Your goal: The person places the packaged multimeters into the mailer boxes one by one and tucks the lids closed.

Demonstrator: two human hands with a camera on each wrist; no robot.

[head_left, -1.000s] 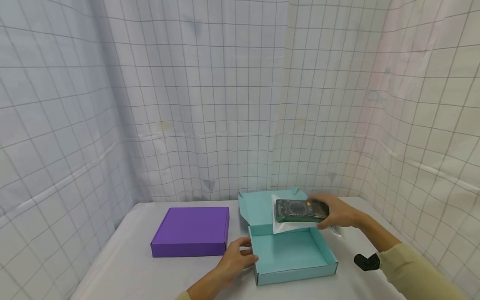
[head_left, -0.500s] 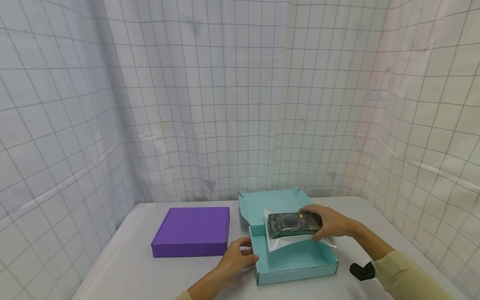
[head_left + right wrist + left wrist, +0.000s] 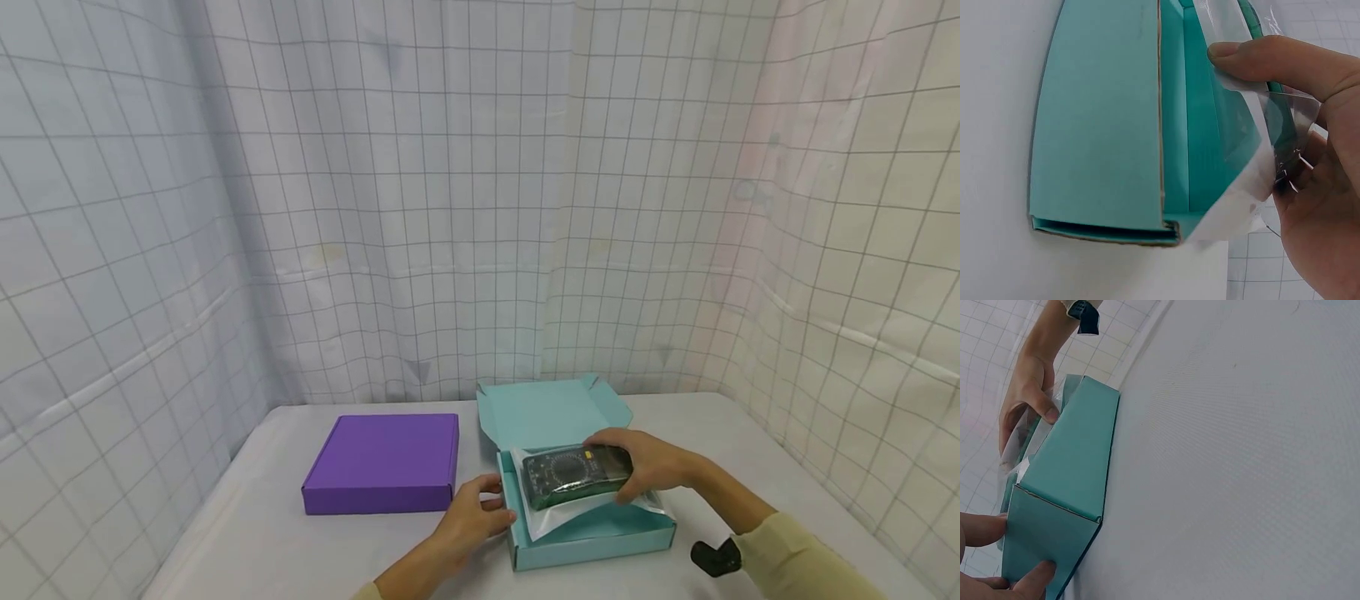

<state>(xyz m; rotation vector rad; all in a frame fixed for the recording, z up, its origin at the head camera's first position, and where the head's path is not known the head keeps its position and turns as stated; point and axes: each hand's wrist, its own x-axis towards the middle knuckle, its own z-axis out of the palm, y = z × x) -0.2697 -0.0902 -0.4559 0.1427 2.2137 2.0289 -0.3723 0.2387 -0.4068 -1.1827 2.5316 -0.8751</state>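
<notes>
My right hand [image 3: 651,460] holds a multimeter [image 3: 566,477] in a clear plastic bag, its dark face with a round dial turned up. Thumb and fingers are on opposite edges of the multimeter. It sits tilted within the open teal box [image 3: 592,546], the bag's white lower corner near the front wall. In the right wrist view the thumb lies over the bag [image 3: 1241,162] beside the box's rim. My left hand [image 3: 474,518] grips the box's left wall; in the left wrist view one fingertip [image 3: 1040,575] presses the outside, another digit is at the rim.
A closed purple box [image 3: 382,462] lies to the left on the white-covered table [image 3: 262,542]. The teal box's lid [image 3: 555,412] is folded back. A black device [image 3: 716,557] is at the right sleeve. Gridded white curtains [image 3: 480,208] surround the table.
My right hand has brought the bagged multimeter down, left and toward me, from above the lid to within the teal box. The left hand stays at the box's wall.
</notes>
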